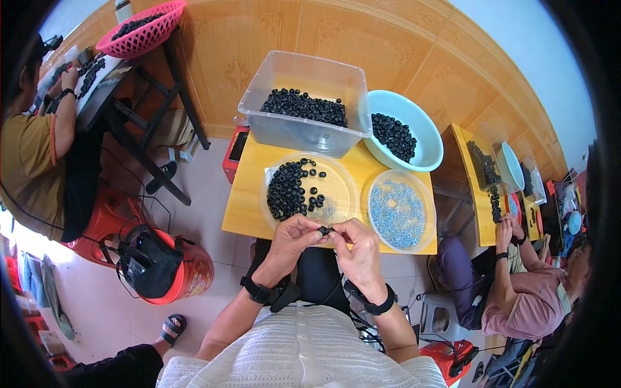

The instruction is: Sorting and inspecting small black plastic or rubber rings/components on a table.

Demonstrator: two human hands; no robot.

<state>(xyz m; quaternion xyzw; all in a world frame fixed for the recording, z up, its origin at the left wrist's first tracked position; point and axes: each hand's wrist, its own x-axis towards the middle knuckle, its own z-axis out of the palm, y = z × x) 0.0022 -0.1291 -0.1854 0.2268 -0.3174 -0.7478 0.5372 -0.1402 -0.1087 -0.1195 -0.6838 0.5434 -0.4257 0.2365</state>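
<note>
My left hand (292,244) and my right hand (357,251) meet in front of the yellow table's near edge. Between their fingertips is a small black ring-shaped part (325,230), pinched from both sides; its finer details are too small to make out. Just beyond my hands lies a round clear tray (346,173) with a heap of black ring-shaped parts (284,191) on its left side and a few loose ones toward the middle. To the right, a second round tray (429,194) holds many tiny blue and clear pieces (396,216).
At the back of the table (246,213) stands a clear plastic bin (304,132) of black parts, beside a light blue basin (427,152) with more. A red bucket (194,271) holding a black bag is on the floor at left. Co-workers (29,155) (527,301) sit on both sides.
</note>
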